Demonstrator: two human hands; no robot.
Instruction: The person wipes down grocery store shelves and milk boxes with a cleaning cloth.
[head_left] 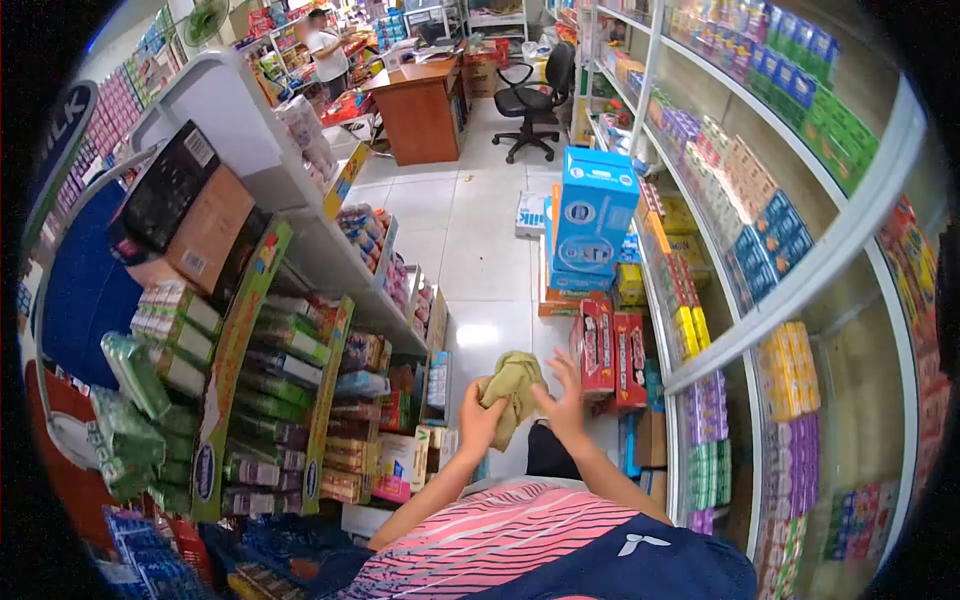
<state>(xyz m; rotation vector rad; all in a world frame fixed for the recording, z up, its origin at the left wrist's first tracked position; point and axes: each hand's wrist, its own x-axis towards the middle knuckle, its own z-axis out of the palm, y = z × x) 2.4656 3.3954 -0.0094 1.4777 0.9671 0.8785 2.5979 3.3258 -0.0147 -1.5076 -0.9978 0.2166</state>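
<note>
Here I look down from the head camera at two bare hands held up in front of the chest, in a shop aisle. The left hand (478,418) is closed around a yellow-green cloth (512,388) — the fingers wrap the left side of it and grip it tight. The cloth is bunched up, and one end hangs down between the two hands. The right hand (562,392) is just beside the cloth on its right side. Its fingers (568,362) are spread open and point up; the palm seems to touch the cloth's edge, but I cannot tell for sure if it holds on.

Below the hands I see a pink striped shirt (500,535) with a dark blue part.

On the left stands a shelf rack (300,330) full of small boxes and green packs. On the right is a long white shelf (790,290) with rows of bright boxes. Ahead of the hands, on the white tile floor (480,250), sits a stack of blue cartons (592,215), with red boxes (610,355) near it — just past the right hand.

Far back there is a brown desk (420,105), a black office chair (535,90), and a person in a white top (325,50) standing by the shelves.
</note>
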